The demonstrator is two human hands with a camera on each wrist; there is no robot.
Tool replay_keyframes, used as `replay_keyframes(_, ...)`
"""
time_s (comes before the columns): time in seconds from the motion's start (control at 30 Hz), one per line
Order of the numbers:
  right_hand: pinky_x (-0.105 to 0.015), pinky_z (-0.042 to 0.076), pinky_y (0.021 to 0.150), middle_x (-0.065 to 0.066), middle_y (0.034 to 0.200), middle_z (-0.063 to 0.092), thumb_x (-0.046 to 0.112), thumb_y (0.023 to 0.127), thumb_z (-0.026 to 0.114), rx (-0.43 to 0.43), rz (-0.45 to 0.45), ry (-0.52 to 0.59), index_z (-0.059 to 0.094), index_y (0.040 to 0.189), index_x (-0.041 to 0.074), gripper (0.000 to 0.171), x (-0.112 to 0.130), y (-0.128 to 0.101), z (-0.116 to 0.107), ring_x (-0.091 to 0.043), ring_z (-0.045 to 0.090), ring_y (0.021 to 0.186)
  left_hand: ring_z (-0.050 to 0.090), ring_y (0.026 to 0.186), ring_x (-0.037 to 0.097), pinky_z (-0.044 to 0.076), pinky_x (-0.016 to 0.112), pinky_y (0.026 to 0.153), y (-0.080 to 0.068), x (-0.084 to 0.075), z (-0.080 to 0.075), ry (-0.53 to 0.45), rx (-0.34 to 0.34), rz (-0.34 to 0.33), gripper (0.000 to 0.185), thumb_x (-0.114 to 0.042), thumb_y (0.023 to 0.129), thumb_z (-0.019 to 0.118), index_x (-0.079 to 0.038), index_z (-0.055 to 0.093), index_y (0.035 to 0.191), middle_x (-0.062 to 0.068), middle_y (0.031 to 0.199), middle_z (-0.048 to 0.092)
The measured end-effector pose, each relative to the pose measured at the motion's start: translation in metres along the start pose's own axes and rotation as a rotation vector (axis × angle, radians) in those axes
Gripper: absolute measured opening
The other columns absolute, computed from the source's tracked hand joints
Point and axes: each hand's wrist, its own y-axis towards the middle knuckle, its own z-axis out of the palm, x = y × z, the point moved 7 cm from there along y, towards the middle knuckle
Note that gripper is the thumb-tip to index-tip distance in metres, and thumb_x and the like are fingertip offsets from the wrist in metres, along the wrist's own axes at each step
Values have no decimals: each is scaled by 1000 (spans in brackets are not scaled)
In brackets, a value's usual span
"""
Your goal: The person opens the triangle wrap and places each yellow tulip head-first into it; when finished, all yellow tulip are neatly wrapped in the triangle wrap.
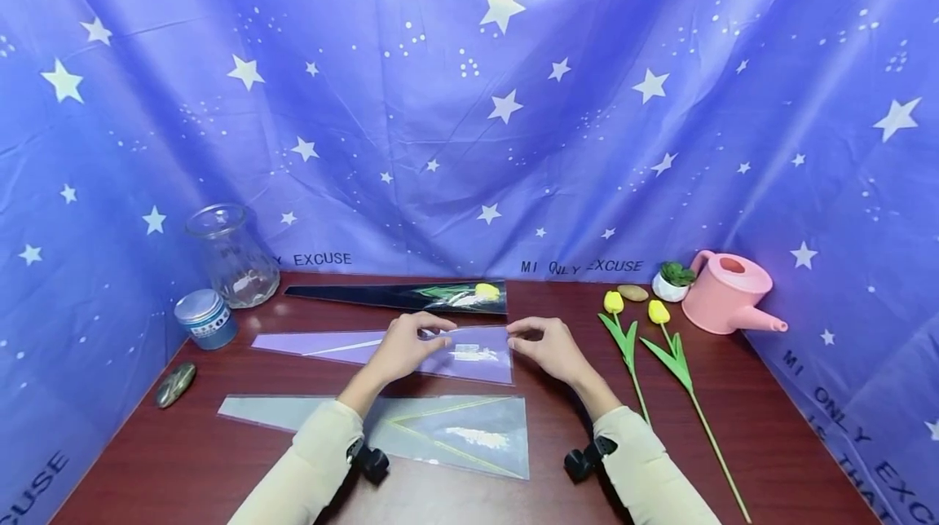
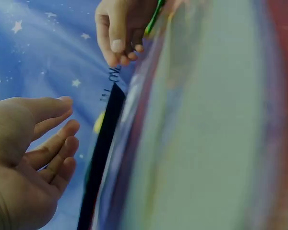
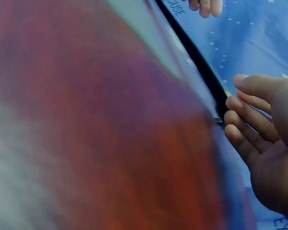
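My left hand (image 1: 402, 348) is over the purple flower sleeve (image 1: 337, 346), its thumb and fingers apart with nothing between them. At that sleeve's wide right end is my right hand (image 1: 552, 350), fingertips right at the edge. In the right wrist view the right hand (image 3: 273, 139) has loosely bent fingers and holds nothing. The left wrist view shows the left hand (image 2: 33, 153) relaxed in the same way. Behind lies a black sleeve (image 1: 352, 294) with a yellow tulip (image 1: 487, 292) inside. A clear whitish sleeve (image 1: 469, 427) lies nearest me, partly covered by my left forearm.
Two yellow tulips with green stems, one here (image 1: 658, 312), lie at the right. Beyond them are a tan stone (image 1: 632, 293), a small potted plant (image 1: 672, 280) and a pink watering can (image 1: 734, 293). A glass vase (image 1: 238, 256), a blue jar (image 1: 206, 319) and a dark stone (image 1: 176, 385) stand left.
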Motion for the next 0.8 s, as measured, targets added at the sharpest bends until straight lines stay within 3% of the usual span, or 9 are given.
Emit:
replay_keyframes(0.17,-22,54,76,-2,98,76,13,85,84,26,-53,-54,81,107,10,23,-3,-5,10,-11,67,85,71,107,24,56,43,92,-8,12,6,-14,17,2,22,-14,90,79,-12,80,113,3,112,78)
replay_keyframes(0.43,-30,51,85,5,102,71,17,87,83,53,-131,-184,81,111,14,24,0,-7,20,-17,61,102,70,105,21,56,34,89,-10,30,9,-21,8,-17,21,-12,89,80,-13,81,110,4,114,77)
replay_keyframes(0.8,-28,53,81,7,94,71,11,88,82,-24,-194,-206,84,101,14,14,1,-9,19,-15,62,95,68,101,18,55,37,90,-9,30,16,58,-8,6,24,-14,86,83,-16,81,110,0,111,76)
